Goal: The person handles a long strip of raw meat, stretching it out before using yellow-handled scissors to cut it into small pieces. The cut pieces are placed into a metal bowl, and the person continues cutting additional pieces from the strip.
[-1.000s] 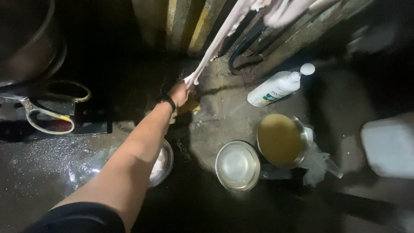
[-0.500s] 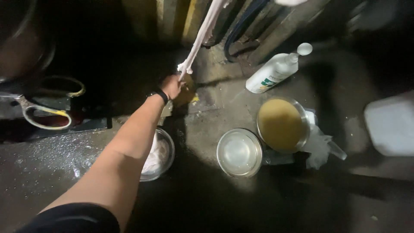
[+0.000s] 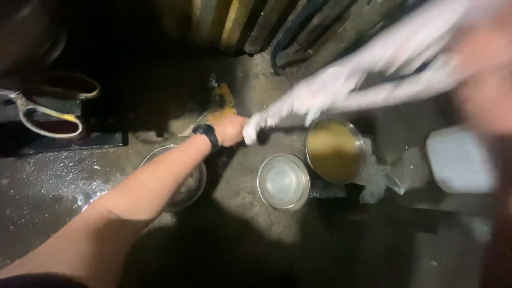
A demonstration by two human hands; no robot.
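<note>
My left hand, with a black band on the wrist, is closed round the lower end of a twisted white cloth. The cloth stretches taut up and to the right, above a steel pot of yellow-brown liquid. Its upper end runs into my right hand, which is a large blur close to the camera at the right edge and seems to grip it. A steel bowl of clear liquid sits on the wet floor just below my left hand. Another steel bowl lies partly hidden under my left forearm.
A white plastic container stands at the right, with a crumpled clear plastic bag beside the pot. Hoses and boards line the back wall. Looped handles lie at the left on a dark ledge. The concrete floor is wet.
The cloth, which hung down from above, is now pulled out to the right and looks twisted. My left hand has shifted lower and rightward; my right hand has come into view.
</note>
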